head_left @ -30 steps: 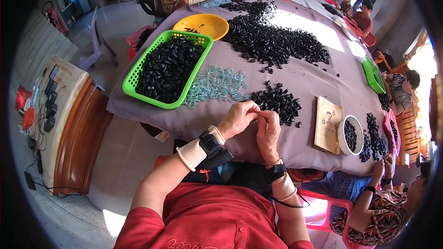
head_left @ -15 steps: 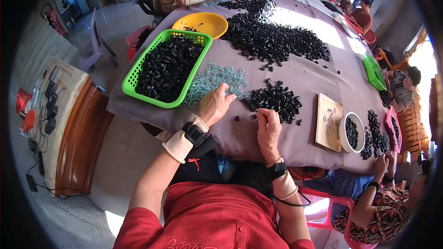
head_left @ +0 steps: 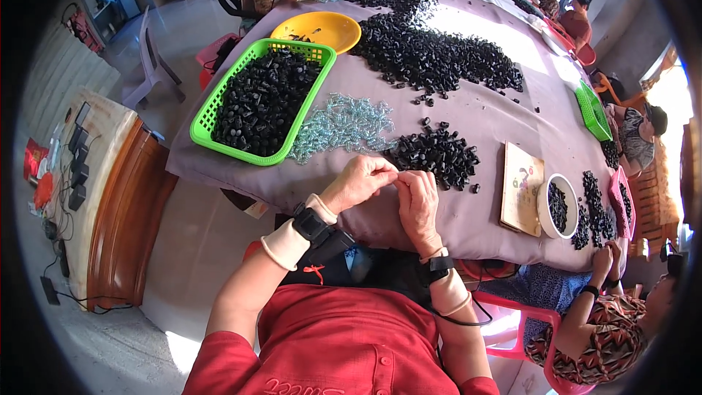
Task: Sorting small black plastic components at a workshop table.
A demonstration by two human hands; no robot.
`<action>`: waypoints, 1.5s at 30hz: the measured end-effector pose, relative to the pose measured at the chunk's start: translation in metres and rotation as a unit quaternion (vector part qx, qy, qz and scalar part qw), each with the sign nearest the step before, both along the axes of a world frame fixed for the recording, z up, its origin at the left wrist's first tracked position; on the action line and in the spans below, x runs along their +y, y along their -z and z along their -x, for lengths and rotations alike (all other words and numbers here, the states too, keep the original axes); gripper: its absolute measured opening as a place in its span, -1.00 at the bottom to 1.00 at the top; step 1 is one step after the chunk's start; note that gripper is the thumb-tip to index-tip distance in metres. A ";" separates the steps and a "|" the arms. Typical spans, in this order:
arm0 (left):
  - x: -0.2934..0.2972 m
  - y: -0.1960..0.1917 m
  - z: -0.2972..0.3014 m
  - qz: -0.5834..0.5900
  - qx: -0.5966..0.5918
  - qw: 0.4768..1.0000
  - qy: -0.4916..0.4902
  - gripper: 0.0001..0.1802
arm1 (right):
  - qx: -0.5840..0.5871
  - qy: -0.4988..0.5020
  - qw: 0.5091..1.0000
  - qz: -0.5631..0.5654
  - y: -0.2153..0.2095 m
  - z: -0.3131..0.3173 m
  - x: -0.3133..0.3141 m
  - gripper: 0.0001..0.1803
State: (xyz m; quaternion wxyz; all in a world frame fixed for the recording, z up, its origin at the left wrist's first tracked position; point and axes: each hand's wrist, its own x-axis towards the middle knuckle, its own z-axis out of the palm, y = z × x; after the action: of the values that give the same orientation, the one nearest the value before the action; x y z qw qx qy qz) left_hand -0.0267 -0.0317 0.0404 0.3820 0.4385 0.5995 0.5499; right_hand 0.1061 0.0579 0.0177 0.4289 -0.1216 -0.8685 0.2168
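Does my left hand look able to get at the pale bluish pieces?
Probably yes: the left hand is close to the pale bluish pieces, and nothing seems to stand between, though it looks busy close beside the right hand.

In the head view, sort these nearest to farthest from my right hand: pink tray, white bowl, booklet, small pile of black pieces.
1. Small pile of black pieces: just beyond the right hand.
2. Booklet: to the hand's right.
3. White bowl: at the booklet's right edge.
4. Pink tray: farthest right.
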 end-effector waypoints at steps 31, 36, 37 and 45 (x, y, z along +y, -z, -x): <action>0.035 0.018 0.004 -0.064 0.376 0.921 -0.083 -0.85 | 0.036 0.102 0.955 0.277 0.016 -0.007 0.007 -0.94; 0.024 0.014 -0.007 -0.112 0.304 0.944 -0.059 -0.85 | 0.037 0.052 0.988 0.138 0.007 -0.005 0.003 -0.90; 0.023 0.013 -0.009 -0.112 0.304 0.944 -0.060 -0.85 | 0.037 0.052 0.988 0.138 0.006 -0.004 0.003 -0.90; 0.021 0.011 -0.016 -0.119 0.242 0.961 -0.058 -0.81 | 0.040 0.032 0.991 0.120 0.006 -0.003 0.001 -0.90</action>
State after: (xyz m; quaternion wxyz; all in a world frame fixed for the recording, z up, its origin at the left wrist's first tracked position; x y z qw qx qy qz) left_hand -0.0103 -0.0105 0.0292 0.1377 0.5653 0.6288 0.5159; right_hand 0.1090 0.0591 0.0122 0.4522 -0.1912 -0.8140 0.3103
